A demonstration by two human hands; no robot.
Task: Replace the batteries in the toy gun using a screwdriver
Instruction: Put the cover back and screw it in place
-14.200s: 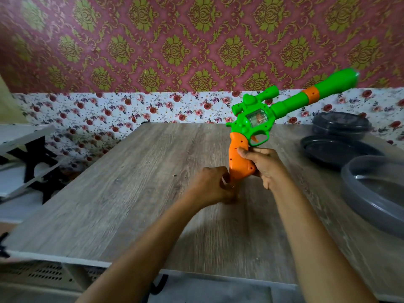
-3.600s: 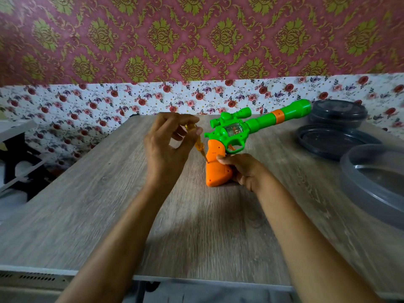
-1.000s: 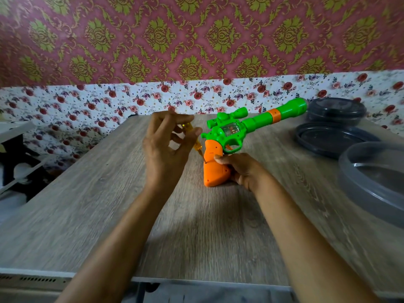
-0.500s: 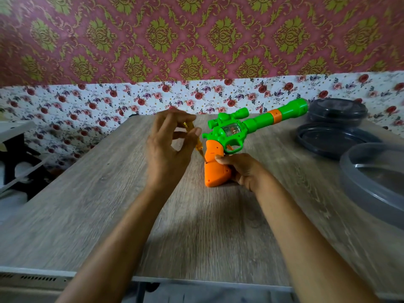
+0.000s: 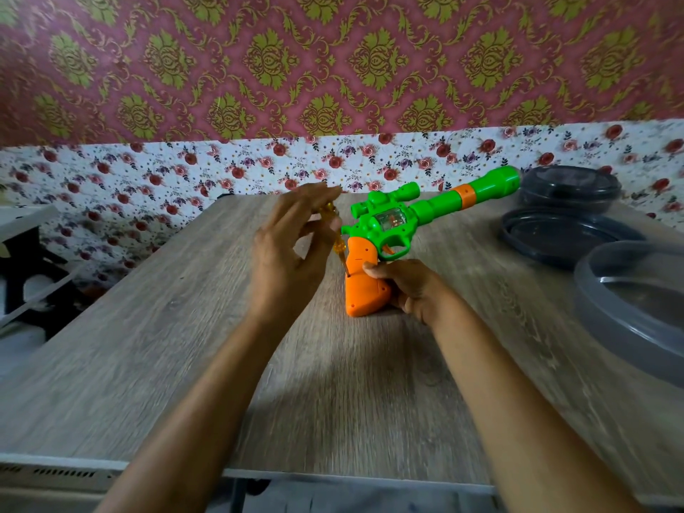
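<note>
Left hand (image 5: 288,261) looser on amber screwdriver (image 5: 337,247)

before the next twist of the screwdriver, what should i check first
1. Hold: the right hand grips the toy gun at its orange grip: ok.
2. Support: the butt of the orange grip rests on the table: ok.
3. Tool: the left hand pinches the screwdriver by its handle: ok.
4. Contact: the screwdriver tip meets the orange grip: ok.
5. Tip seated in the screw head: cannot tell.
6. Screw already loose: cannot tell.
</note>
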